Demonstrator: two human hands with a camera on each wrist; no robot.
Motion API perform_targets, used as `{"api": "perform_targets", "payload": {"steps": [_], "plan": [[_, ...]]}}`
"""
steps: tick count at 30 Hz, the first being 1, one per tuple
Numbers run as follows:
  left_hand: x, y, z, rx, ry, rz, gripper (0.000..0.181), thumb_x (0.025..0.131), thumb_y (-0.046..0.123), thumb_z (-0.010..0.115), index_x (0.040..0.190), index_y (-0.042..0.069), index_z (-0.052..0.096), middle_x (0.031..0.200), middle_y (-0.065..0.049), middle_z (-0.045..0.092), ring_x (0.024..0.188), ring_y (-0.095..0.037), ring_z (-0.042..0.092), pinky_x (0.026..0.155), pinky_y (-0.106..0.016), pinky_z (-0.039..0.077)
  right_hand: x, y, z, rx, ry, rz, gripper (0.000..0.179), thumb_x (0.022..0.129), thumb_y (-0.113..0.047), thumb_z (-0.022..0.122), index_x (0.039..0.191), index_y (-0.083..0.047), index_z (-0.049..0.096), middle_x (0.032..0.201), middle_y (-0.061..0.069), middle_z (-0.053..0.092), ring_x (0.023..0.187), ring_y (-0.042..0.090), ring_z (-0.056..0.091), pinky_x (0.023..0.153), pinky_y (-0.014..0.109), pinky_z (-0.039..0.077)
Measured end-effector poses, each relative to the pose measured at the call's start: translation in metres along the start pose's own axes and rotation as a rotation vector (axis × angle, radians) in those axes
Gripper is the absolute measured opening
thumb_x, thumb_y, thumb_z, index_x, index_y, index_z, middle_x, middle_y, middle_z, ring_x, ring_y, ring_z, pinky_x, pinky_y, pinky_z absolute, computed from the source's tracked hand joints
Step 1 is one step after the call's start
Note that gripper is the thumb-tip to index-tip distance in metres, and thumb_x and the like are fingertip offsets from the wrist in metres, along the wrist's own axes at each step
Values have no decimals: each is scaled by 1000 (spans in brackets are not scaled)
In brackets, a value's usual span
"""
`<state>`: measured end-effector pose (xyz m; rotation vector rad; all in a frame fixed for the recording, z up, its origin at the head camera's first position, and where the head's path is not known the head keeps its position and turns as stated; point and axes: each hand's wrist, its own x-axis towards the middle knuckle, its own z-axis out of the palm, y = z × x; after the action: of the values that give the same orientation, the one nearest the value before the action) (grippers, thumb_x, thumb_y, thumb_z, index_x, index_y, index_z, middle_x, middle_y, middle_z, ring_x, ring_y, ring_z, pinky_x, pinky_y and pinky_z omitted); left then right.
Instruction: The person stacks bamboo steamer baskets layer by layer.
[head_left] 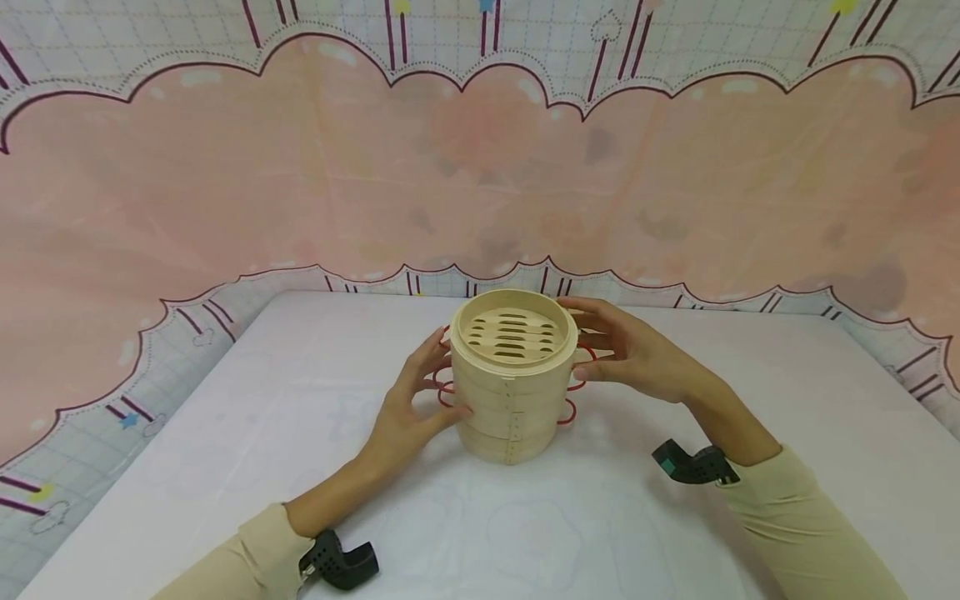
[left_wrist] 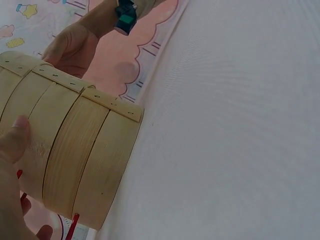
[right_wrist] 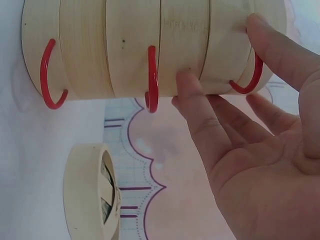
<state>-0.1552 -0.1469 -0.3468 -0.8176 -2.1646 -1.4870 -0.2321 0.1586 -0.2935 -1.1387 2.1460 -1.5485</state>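
A stacked bamboo steamer point(head_left: 487, 408) stands upright on the white table, its tiers fitted one on another. The top tier is uncovered and shows a slotted floor point(head_left: 510, 335). Red loop handles point(right_wrist: 152, 80) stick out from its sides. My left hand point(head_left: 401, 404) holds the steamer's left side, thumb point(left_wrist: 17, 135) on the front wall and fingers round the back. At the upper right side, my right hand point(head_left: 633, 350) grips with spread fingers, the thumb point(right_wrist: 272, 47) beside the top handle. Some fingertips are hidden behind the steamer.
A round bamboo lid point(right_wrist: 82, 190) rests on the table near the steamer in the right wrist view; the head view does not show it. Patterned cloth point(head_left: 450, 192) hangs behind the table point(head_left: 300, 358). Each wrist carries a black camera mount point(head_left: 697, 462).
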Motion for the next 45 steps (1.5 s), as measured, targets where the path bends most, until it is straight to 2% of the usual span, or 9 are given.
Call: {"api": "perform_targets", "payload": {"steps": [3,9,14,23,30,38,45], "plan": [[0,0,2,-6,15,-9,92,73,-9,77,148,1,25,142,-17,42,124,-27,47,89,-46,45,0,0,1,-5,5,3,76,86,-1,69,149,-16,30,148,6,37,131,28,41,96,40,45],[0,0,4,0,32,-6,93,72,-9,77,148,3,25,139,-19,44,122,-29,49,87,-46,46,-1,1,4,-56,2,22,74,90,-8,67,150,-21,26,150,3,33,133,31,37,98,46,43],[-1,0,3,-7,22,-11,93,73,-9,76,148,2,23,139,-21,44,123,-30,48,89,-47,46,-1,3,5,-50,-12,1,73,91,-7,65,150,-21,25,151,1,30,134,34,34,97,47,44],[3,-1,-2,-22,-13,-59,94,75,-8,76,150,4,21,141,-19,44,126,-29,45,92,-51,44,2,3,2,-62,-23,-23,72,90,-4,65,150,-20,26,150,2,33,133,35,36,97,47,44],[6,-3,-4,-21,-18,-43,90,74,-9,76,147,1,24,136,-20,48,124,-31,46,92,-51,41,4,3,0,-84,-9,-9,71,91,-6,64,150,-21,27,149,1,34,133,32,37,100,46,41],[7,-2,-4,-6,-33,-26,89,75,-10,74,147,0,24,137,-20,46,124,-30,46,92,-44,41,4,2,-1,-75,-18,-13,70,92,-5,63,150,-21,27,149,2,34,131,34,39,96,42,45],[7,-4,-4,-14,-37,-16,87,76,-10,74,147,1,25,134,-18,47,123,-31,46,92,-48,40,4,3,-2,-116,-10,1,71,92,-4,62,151,-23,27,150,-1,32,131,30,40,96,44,45]]}}
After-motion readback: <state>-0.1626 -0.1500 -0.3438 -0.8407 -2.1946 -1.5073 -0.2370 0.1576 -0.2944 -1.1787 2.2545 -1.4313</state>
